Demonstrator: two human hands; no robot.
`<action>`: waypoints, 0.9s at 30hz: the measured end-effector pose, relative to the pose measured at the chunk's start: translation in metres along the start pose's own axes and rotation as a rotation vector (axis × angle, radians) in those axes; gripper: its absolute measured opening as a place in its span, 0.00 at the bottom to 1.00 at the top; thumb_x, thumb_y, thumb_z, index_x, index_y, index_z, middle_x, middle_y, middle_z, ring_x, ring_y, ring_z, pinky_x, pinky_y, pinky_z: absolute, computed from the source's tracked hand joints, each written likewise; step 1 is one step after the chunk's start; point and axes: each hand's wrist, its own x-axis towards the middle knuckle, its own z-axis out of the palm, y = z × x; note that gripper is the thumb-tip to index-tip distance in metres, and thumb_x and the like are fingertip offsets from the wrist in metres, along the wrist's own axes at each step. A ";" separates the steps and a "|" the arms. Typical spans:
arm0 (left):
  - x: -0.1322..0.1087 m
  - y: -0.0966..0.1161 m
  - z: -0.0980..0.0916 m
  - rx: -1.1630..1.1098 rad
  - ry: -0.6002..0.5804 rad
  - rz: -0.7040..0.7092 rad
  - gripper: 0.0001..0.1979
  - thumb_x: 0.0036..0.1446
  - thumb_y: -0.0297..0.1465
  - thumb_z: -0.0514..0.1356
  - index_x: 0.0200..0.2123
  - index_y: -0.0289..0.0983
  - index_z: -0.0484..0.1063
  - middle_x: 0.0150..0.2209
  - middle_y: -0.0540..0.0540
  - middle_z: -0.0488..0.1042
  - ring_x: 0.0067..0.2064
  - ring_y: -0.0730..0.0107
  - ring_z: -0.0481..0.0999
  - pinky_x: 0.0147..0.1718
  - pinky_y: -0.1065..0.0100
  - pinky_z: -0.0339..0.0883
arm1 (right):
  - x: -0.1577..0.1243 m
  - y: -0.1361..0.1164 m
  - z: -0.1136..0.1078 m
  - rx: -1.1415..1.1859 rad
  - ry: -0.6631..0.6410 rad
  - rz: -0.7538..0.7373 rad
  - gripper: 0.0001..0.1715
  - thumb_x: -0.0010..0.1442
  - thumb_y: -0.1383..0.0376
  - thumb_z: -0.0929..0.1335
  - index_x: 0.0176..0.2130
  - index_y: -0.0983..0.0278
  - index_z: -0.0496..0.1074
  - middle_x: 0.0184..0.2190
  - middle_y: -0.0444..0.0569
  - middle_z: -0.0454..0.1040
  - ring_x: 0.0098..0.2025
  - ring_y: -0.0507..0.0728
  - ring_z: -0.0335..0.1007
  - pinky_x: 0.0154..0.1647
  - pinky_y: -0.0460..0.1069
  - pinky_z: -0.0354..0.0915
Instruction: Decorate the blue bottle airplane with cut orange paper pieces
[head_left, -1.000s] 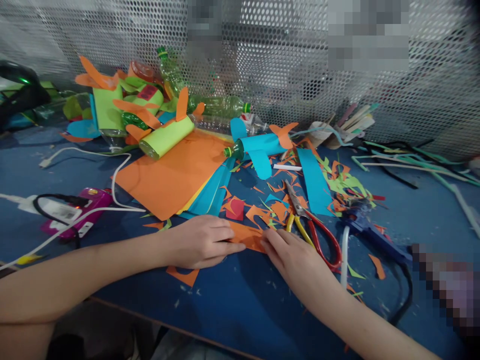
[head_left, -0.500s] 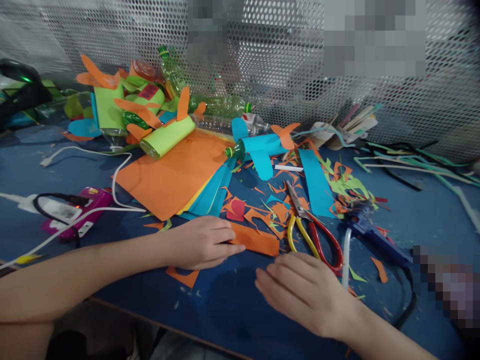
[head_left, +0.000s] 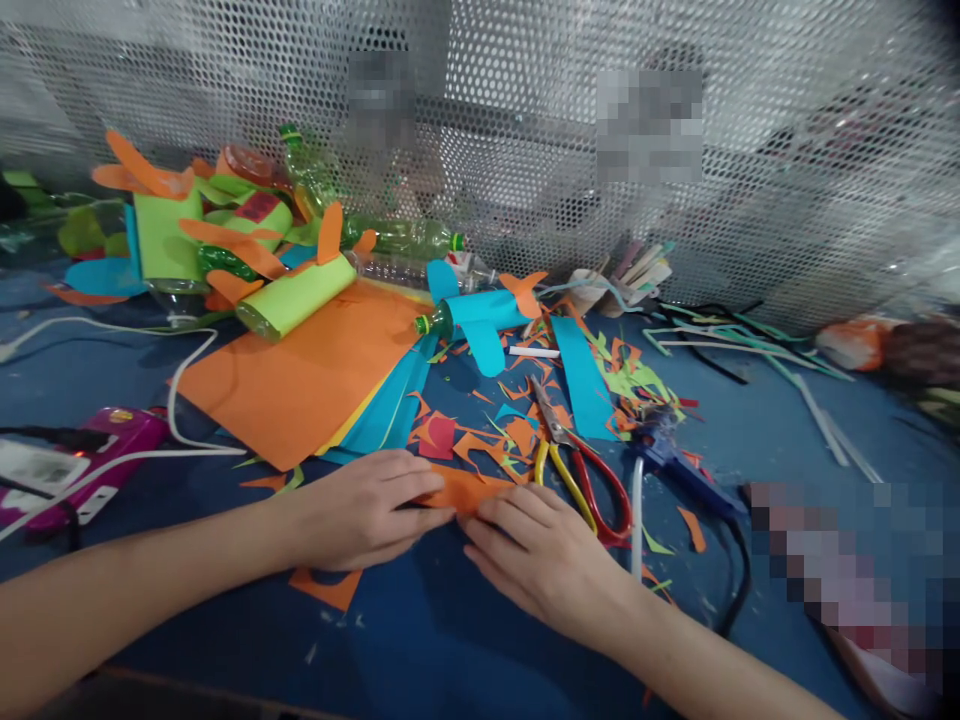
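Orange paper strip [head_left: 472, 488] lies on the blue table [head_left: 420, 640], left hand [head_left: 367, 510] on one end, right hand [head_left: 540, 550] over the other; can't tell if they pinch. Scissors [head_left: 557, 431] crowd the right; room stretches toward the front edge.

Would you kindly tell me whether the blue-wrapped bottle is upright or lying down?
Lying down: the blue-wrapped bottle stretches sideways, its capped neck pointing left.

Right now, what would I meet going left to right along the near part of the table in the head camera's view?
Purple power box → the person's left hand → orange paper strip → the person's right hand → blue glue gun.
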 end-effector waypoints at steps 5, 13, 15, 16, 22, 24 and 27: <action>0.001 0.000 -0.003 -0.091 0.054 -0.044 0.20 0.57 0.26 0.55 0.54 0.40 0.65 0.58 0.35 0.58 0.57 0.54 0.61 0.52 0.53 0.63 | -0.001 0.004 0.003 -0.049 0.011 0.259 0.21 0.60 0.60 0.65 0.51 0.65 0.66 0.44 0.55 0.73 0.46 0.62 0.66 0.47 0.59 0.65; -0.004 -0.006 0.006 -0.093 0.106 -0.090 0.21 0.62 0.24 0.50 0.58 0.37 0.58 0.40 0.42 0.72 0.43 0.66 0.71 0.42 0.64 0.70 | -0.001 0.005 0.007 0.022 -0.026 0.222 0.08 0.62 0.67 0.62 0.32 0.63 0.68 0.30 0.48 0.71 0.35 0.56 0.67 0.38 0.52 0.66; -0.004 -0.006 0.007 -0.104 0.153 -0.119 0.19 0.62 0.25 0.51 0.57 0.37 0.59 0.39 0.43 0.72 0.42 0.68 0.72 0.42 0.66 0.70 | -0.002 0.005 0.006 0.026 0.010 0.222 0.08 0.63 0.67 0.61 0.33 0.64 0.68 0.31 0.49 0.72 0.36 0.55 0.67 0.39 0.52 0.66; -0.003 -0.006 0.007 -0.110 0.176 -0.133 0.19 0.62 0.26 0.51 0.56 0.37 0.60 0.39 0.43 0.72 0.42 0.68 0.72 0.42 0.66 0.69 | -0.002 0.006 0.006 0.030 0.028 0.227 0.08 0.63 0.67 0.61 0.34 0.64 0.68 0.32 0.49 0.72 0.37 0.56 0.68 0.41 0.52 0.66; -0.001 -0.006 0.005 -0.130 0.188 -0.145 0.18 0.61 0.25 0.52 0.55 0.37 0.61 0.39 0.43 0.73 0.43 0.67 0.71 0.43 0.64 0.68 | -0.002 0.007 0.006 0.068 0.036 0.251 0.06 0.62 0.65 0.62 0.35 0.63 0.68 0.34 0.50 0.73 0.38 0.57 0.69 0.42 0.54 0.66; -0.001 -0.008 0.005 -0.170 0.158 -0.144 0.18 0.61 0.26 0.53 0.55 0.37 0.61 0.40 0.43 0.73 0.44 0.66 0.70 0.44 0.63 0.67 | -0.002 0.006 0.006 0.076 0.022 0.274 0.06 0.61 0.63 0.63 0.37 0.63 0.68 0.32 0.50 0.73 0.38 0.58 0.69 0.41 0.55 0.66; -0.001 -0.009 0.004 -0.230 0.144 -0.175 0.19 0.61 0.28 0.53 0.56 0.37 0.61 0.39 0.43 0.73 0.44 0.65 0.69 0.43 0.63 0.67 | -0.002 0.006 0.006 0.077 0.030 0.319 0.09 0.61 0.62 0.64 0.40 0.63 0.67 0.32 0.49 0.74 0.36 0.58 0.71 0.39 0.54 0.66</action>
